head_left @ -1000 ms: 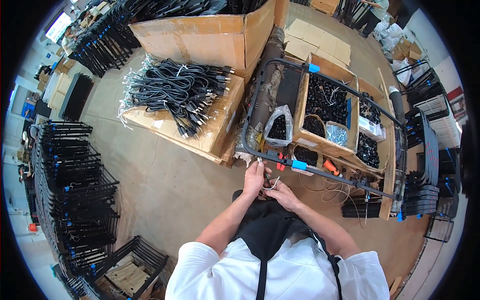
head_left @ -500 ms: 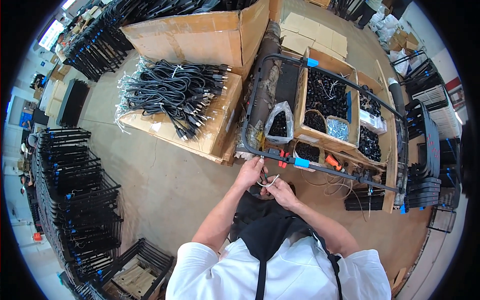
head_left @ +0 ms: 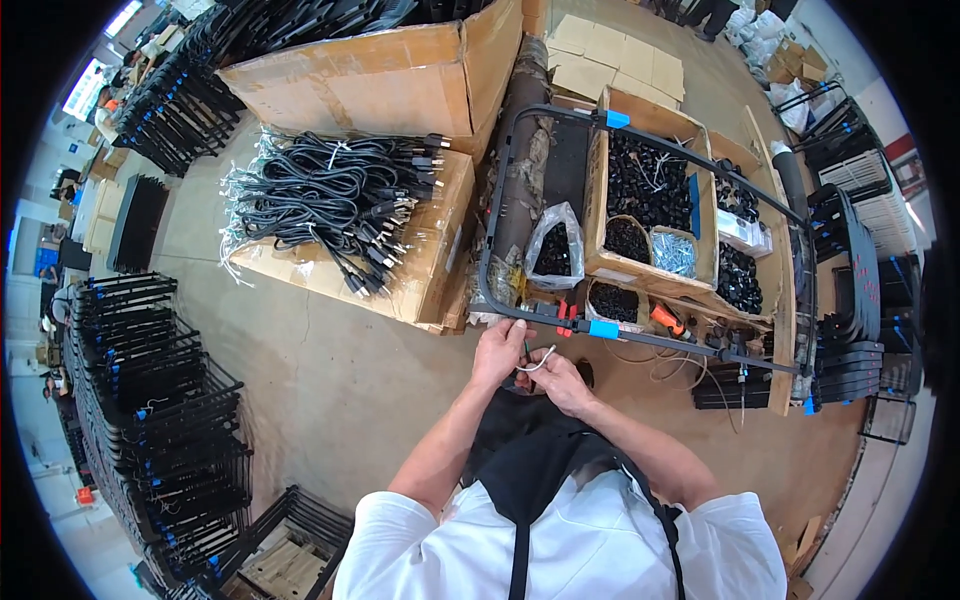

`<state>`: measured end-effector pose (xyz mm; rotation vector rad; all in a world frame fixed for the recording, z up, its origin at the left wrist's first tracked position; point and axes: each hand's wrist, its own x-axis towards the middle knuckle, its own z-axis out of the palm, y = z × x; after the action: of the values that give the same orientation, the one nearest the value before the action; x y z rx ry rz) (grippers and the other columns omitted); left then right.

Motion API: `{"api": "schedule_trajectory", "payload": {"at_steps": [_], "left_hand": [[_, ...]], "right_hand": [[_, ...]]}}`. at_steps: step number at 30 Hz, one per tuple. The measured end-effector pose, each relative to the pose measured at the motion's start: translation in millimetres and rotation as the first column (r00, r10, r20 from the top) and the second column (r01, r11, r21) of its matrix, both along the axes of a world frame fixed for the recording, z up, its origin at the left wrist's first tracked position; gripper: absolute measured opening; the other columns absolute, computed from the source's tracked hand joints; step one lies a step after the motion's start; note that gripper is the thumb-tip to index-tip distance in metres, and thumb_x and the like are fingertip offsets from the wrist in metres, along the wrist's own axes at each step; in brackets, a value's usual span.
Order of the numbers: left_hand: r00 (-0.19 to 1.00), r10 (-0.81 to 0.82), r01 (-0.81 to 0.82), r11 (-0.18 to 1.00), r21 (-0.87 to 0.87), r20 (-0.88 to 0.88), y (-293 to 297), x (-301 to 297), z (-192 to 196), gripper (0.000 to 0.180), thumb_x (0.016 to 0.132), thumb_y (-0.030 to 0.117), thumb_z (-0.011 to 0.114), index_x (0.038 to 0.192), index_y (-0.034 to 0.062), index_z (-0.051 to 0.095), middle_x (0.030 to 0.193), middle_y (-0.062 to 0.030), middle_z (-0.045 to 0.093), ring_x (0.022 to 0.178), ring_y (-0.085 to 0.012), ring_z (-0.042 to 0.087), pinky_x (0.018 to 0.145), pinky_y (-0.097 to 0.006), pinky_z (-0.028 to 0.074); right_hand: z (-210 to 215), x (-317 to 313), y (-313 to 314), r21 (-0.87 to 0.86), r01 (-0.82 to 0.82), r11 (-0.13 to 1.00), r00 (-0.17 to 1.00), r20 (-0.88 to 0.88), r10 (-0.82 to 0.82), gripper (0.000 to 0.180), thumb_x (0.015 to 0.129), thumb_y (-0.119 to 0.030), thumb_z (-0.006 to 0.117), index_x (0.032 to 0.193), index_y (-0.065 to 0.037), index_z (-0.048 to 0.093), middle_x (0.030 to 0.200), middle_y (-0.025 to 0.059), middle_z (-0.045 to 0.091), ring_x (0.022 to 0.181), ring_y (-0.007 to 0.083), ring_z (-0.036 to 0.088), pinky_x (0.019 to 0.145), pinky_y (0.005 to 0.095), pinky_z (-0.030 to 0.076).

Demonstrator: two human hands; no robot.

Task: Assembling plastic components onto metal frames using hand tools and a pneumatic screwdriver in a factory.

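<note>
My left hand (head_left: 498, 350) is closed around something thin and dark at the near rail of the black tube frame (head_left: 640, 338), just beside its rounded near-left corner. My right hand (head_left: 558, 378) sits just below and to the right of it, fingers pinched on a short white tie (head_left: 540, 362) that curls up between the two hands. A second ago both hands were a little lower and closer together, with the white tie only a small loop against my apron; now the left hand has risen to the rail and the tie stands out in a clear arc, one end held by the right hand. I judge that the tie is being brought to the rail for fastening, not yet wrapped around it. The blue sleeve (head_left: 603, 328) and the red clip (head_left: 566, 318) on the rail lie just to the right of my left hand, untouched. Beyond the rail stand the cardboard box of black parts (head_left: 650, 190) and the clear bag (head_left: 552, 250); the pile of black cables (head_left: 330, 200) lies on flattened cardboard to the left.
</note>
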<state>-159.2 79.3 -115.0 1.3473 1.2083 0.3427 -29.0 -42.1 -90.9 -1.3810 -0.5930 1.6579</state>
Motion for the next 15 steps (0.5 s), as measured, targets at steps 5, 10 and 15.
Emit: {"api": "schedule_trajectory", "payload": {"at_steps": [5,10,15], "left_hand": [[0.771,0.525,-0.31,0.804,-0.507,0.361,-19,-19,1,0.041,0.108,0.029,0.055,0.138,0.0003,0.059,0.125,-0.0115,0.071,0.114,-0.0188,0.066,0.097,-0.033,0.052],[0.953,0.066,0.035,0.945,-0.324,0.296,-59,-52,-22,0.047,0.109,0.026,0.054,0.147,-0.0016,0.05,0.134,-0.0139,0.065,0.124,-0.0207,0.061,0.107,-0.035,0.048],[0.955,-0.226,0.24,0.969,-0.053,0.19,-73,-46,-25,0.039,0.111,0.031,0.055,0.138,0.0032,0.06,0.12,-0.0104,0.071,0.117,-0.0229,0.065,0.103,-0.038,0.051]], "right_hand": [[5,5,18,-0.026,0.166,0.986,0.963,-0.211,-0.167,0.025,0.108,-0.023,0.062,0.123,-0.003,0.06,0.113,0.0071,0.068,0.101,0.0181,0.071,0.096,0.0362,0.058],[-3,5,26,-0.034,0.183,0.983,0.953,-0.239,-0.186,0.026,0.107,-0.022,0.065,0.123,-0.002,0.061,0.114,0.0078,0.07,0.102,0.018,0.072,0.093,0.0331,0.059],[17,14,37,-0.091,-0.062,0.994,0.983,0.168,0.076,0.029,0.105,-0.028,0.066,0.118,-0.002,0.067,0.103,0.0067,0.075,0.1,0.0185,0.074,0.09,0.0342,0.058]]}}
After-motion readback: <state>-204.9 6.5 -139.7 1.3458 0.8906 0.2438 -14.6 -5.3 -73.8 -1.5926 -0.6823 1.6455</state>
